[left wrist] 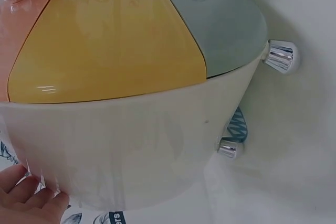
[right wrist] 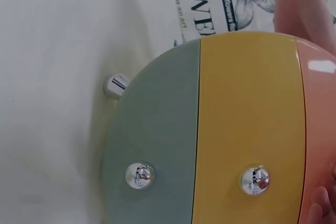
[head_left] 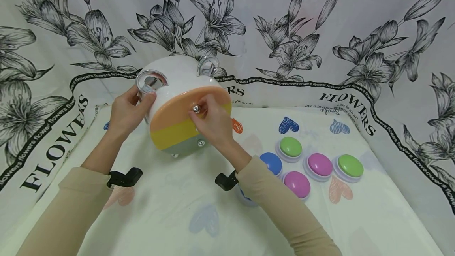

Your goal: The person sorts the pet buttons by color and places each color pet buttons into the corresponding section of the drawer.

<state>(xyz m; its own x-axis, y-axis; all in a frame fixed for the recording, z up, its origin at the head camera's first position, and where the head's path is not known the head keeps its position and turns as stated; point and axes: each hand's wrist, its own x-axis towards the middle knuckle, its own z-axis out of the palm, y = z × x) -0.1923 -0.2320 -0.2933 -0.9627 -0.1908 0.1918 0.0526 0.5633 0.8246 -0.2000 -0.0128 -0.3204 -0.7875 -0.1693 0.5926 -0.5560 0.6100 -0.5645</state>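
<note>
A round white case stands tilted on small silver feet, its front split into an orange panel, a yellow panel and a grey-green panel. Each panel bears a silver knob. Two silver-rimmed, ear-like rings stick out on top. My left hand grips the case at its upper left side, thumb just below the left ring; its fingertips press the white wall in the left wrist view. Thumb and fingers of my right hand pinch the orange panel's knob.
Right of the case lie several round push buttons on pale bases, among them a green button, a magenta button and a blue button partly behind my right sleeve. A flower-printed cloth hangs behind the table.
</note>
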